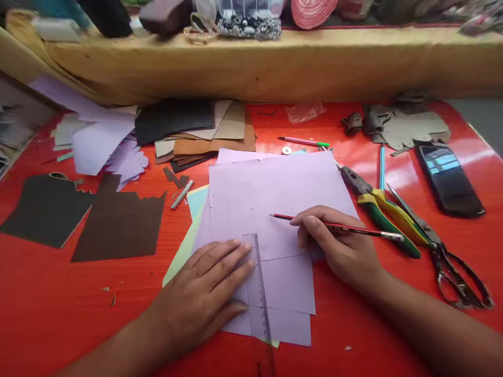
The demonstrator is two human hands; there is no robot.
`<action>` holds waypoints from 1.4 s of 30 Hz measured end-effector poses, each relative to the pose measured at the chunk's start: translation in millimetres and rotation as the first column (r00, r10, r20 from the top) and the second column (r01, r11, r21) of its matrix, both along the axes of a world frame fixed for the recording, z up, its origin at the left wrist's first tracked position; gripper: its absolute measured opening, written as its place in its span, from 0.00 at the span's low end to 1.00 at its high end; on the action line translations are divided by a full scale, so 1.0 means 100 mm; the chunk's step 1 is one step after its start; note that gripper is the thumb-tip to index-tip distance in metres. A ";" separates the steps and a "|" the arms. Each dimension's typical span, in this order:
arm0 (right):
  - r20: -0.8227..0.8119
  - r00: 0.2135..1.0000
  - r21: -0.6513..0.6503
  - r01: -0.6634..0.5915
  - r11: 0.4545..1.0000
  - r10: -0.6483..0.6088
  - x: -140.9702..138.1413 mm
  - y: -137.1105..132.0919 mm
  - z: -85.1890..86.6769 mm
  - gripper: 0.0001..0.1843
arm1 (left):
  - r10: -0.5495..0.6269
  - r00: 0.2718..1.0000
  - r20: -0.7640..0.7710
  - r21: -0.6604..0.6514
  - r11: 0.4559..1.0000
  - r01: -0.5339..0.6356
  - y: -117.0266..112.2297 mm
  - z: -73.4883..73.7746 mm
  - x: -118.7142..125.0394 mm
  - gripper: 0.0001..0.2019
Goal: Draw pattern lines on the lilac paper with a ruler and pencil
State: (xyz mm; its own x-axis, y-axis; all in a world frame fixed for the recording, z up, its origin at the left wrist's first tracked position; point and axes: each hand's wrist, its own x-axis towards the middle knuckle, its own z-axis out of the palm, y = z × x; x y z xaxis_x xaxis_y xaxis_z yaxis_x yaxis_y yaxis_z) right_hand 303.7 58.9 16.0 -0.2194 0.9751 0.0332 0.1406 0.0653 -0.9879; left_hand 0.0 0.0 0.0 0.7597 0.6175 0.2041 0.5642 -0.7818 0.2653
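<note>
My left hand (214,288) lies flat, its fingers stretched over lilac paper (283,183) and touching the left edge of a clear ruler (257,293). The ruler runs lengthwise toward me across the sheets, and its near end passes the paper's lower edge. In my right hand (341,246) a red and black pencil (353,229) is pinched, its point to the left, just over or on the paper above the ruler's far end. I cannot tell whether the tip touches. Faint lines show on the top sheet. Green and blue sheets (183,251) stick out underneath at the left.
Right of the paper lie pliers (379,209), scissors (444,256) and a phone (450,180). Dark leather pieces (121,225) and lilac paper scraps (98,141) are at the left. Stacked leather (196,125) and a pink-green pen (302,141) lie behind, before a cloth-covered ledge (255,68).
</note>
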 end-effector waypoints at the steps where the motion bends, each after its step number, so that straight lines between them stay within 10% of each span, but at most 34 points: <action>1: 0.000 1.000 0.006 0.001 1.000 -0.001 0.00 0.00 -0.01 0.15 | 0.003 1.000 0.001 0.002 1.000 -0.003 0.00 0.00 0.00 0.22; 42: 0.066 0.998 0.028 0.006 1.000 -0.008 0.00 -0.02 0.01 0.15 | 0.064 0.998 0.021 -0.018 0.998 -0.064 -0.03 0.06 0.05 0.21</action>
